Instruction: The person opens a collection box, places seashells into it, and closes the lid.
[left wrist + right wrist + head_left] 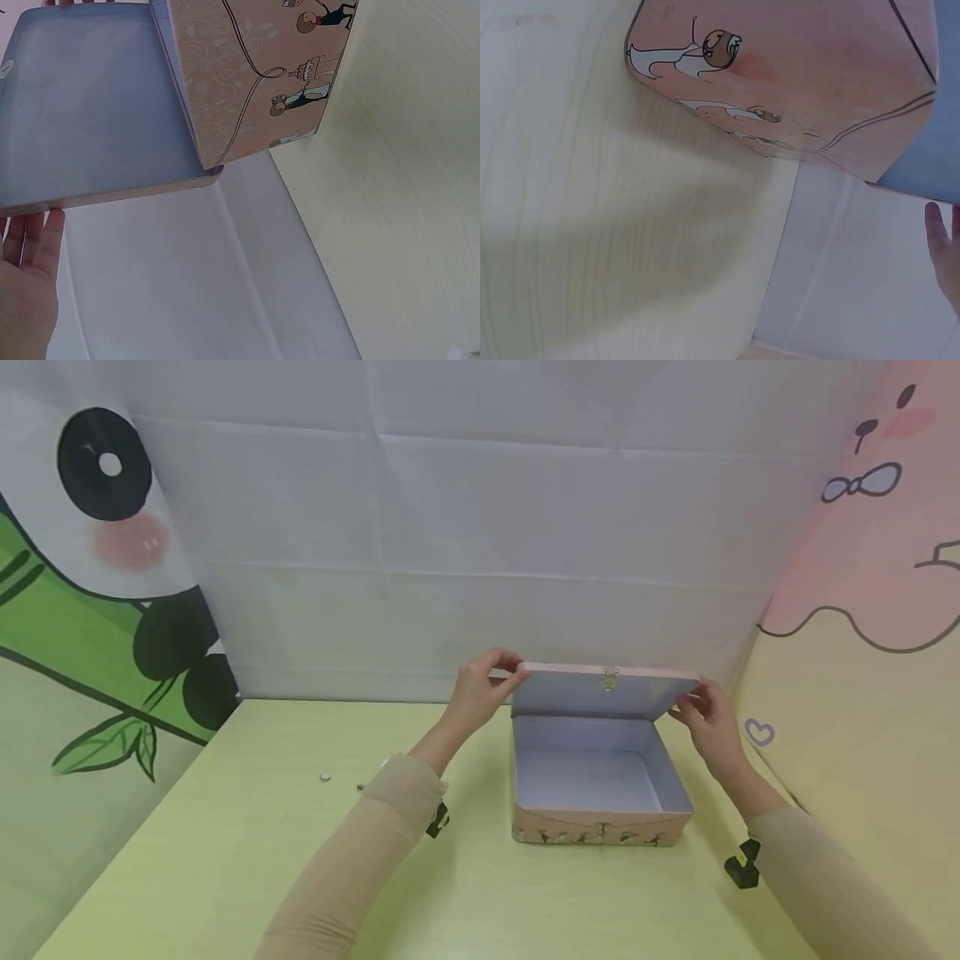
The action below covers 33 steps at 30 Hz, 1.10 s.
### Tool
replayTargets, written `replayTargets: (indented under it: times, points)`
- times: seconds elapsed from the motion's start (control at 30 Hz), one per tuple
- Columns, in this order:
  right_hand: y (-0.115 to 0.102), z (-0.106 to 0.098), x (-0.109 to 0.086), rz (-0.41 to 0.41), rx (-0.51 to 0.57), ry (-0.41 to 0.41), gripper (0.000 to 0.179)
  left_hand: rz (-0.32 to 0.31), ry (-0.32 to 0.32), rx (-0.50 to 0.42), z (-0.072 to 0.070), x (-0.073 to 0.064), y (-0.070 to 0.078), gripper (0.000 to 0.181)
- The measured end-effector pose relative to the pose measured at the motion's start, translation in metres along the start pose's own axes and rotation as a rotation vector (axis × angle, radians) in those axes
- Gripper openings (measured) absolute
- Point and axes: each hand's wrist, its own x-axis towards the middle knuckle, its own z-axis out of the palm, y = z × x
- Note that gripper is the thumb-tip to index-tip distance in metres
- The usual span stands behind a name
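Note:
A pink tin box [600, 827] with small printed figures along its side stands on the table, its lid [570, 689] raised on the far side. The bluish-grey inside shows nothing in it. My left hand [480, 689] holds the lid's left corner, with fingertips on the rim in the left wrist view. At the opposite corner my right hand [708, 722] grips the lid's right edge. A metal clasp [610, 679] sits in the middle of the lid's upper edge. In the right wrist view only part of the right hand [946, 259] shows, by the lid's edge.
A small whitish piece [325, 777] and a tiny dark piece [360, 787] lie on the pale wooden table [247, 843], left of the box. A white cloth backdrop [487, 527] hangs behind, and printed cartoon panels stand at both sides.

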Motion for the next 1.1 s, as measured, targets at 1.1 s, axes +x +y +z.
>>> replayTargets:
  times: [1.1]
  points:
    - [-0.001, 0.003, 0.020, 0.089, -0.111, 0.022, 0.025, -0.475, -0.165, -0.070, 0.018, -0.106, 0.004, 0.075]
